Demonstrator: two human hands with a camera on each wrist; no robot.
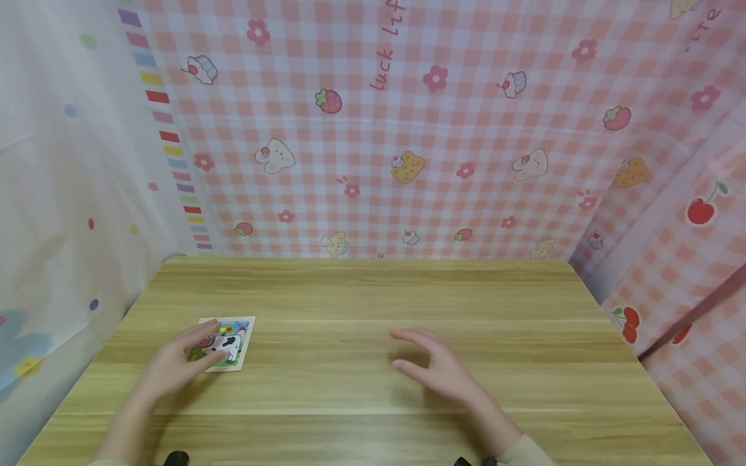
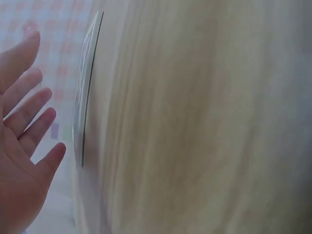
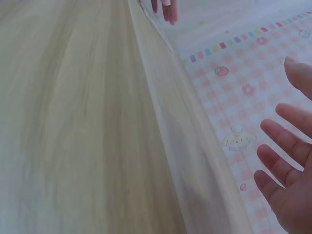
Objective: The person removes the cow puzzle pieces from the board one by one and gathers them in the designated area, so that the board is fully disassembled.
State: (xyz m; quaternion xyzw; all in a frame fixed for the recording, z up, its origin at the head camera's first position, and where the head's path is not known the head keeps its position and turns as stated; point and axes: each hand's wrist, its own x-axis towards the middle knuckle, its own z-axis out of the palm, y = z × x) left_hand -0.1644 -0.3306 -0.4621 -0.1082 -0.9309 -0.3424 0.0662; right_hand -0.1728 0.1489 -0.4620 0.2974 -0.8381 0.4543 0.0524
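A flat square picture board (image 1: 232, 349) with a cartoon cow lies on the left part of the wooden table. My left hand (image 1: 182, 362) hovers over its left side, thumb and fingers spread apart, hiding part of the picture. In the left wrist view the board (image 2: 87, 92) appears edge-on, with a gap between it and the fingers of the left hand (image 2: 22, 141). Above the table, right of the middle, my right hand (image 1: 438, 366) is held with thumb and fingers apart and nothing between them. The right wrist view shows this hand (image 3: 292, 161) with its fingers spread.
The wooden table (image 1: 326, 388) has a pink checked cloth (image 1: 373, 142) hanging behind it. A white dotted cloth (image 1: 70, 162) hangs on the left, and more checked cloth (image 1: 699, 278) on the right. Dark objects (image 1: 177, 459) show at the bottom edge near the wrists.
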